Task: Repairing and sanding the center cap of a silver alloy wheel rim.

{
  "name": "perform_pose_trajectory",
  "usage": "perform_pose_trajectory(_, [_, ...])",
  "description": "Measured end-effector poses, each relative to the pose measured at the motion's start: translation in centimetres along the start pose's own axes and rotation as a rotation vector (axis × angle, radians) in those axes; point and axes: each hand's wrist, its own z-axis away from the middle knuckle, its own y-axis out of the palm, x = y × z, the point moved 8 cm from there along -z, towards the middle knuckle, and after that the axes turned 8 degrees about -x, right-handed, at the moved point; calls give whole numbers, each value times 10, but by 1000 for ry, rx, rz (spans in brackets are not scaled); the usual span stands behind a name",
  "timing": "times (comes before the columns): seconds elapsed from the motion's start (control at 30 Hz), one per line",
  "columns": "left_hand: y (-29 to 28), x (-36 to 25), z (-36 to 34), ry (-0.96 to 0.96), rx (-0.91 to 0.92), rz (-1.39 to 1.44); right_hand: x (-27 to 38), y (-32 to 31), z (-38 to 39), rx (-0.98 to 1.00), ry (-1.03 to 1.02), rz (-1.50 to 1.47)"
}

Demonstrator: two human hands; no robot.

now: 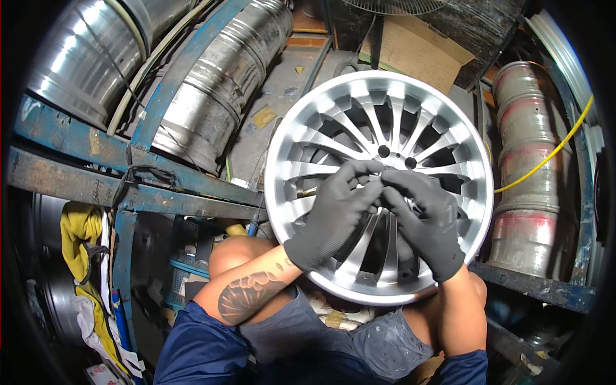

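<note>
A silver multi-spoke wheel rim (471, 147) lies face up in front of my knees, its spokes running in to a hub with dark bolt holes. Over the middle of it my two grey-gloved hands meet. My left hand (337, 215) is closed, thumb and fingers pinched together near the hub. From the other side my right hand (427, 215) comes up to it, fingertips also pinched and touching those of the left. Whatever lies between the fingertips is too small and covered to name. Part of the hub is hidden behind my hands.
On the left, a blue metal rack (70, 131) holds stacked silver rims (212, 90). More rims (523, 160) are stacked at the right, with a yellow hose (545, 160) passing across. Beyond the wheel lie cardboard (420, 54) and a fan guard (398, 5). A yellow cloth (78, 240) hangs lower left.
</note>
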Motion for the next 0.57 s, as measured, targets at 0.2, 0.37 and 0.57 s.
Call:
perform_pose_trajectory(0.2, [-3,-32,3,488,-115,-574,-16,-2,2,51,199,-230])
perform_pose_trajectory(0.37, [6,-46,6,558,-61,-727,-36,-6,8,68,416,-412])
perform_pose_trajectory(0.57, [9,-54,15,825,-76,-839,-40,-5,18,80,673,-538])
